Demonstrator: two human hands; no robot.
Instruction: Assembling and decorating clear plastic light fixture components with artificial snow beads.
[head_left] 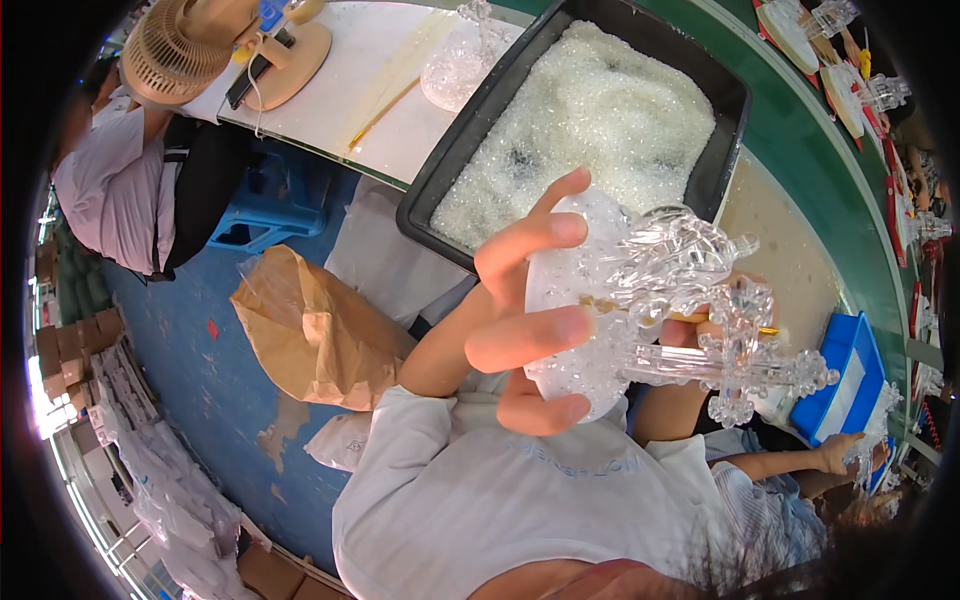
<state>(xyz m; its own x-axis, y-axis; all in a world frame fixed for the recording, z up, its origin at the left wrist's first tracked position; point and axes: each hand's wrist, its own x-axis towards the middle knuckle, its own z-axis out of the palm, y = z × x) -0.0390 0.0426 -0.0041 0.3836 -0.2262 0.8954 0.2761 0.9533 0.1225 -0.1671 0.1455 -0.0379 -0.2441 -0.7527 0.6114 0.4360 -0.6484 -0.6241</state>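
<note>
Close to the camera, my left hand [535,335] grips the round, bead-crusted white base of a clear figurine [680,255]. The figurine lies tilted on its side, its ornate cross [735,365] pointing right. Behind it, my right hand [705,325] is partly hidden, its fingers closed on a thin yellow-handled brush [768,331]. The brush's tip appears to reach the base between the figure and the cross. Just beyond my hands sits a black tray [425,205] heaped with clear glassy granules [600,110].
A second clear figurine [455,80] and a thin yellow stick [385,115] rest on the white table. Left are a fan [180,55], a seated person [120,195], a blue stool [265,215] and a paper bag [320,335]. Right, another person's hand [840,455] is beside a blue bin [835,375].
</note>
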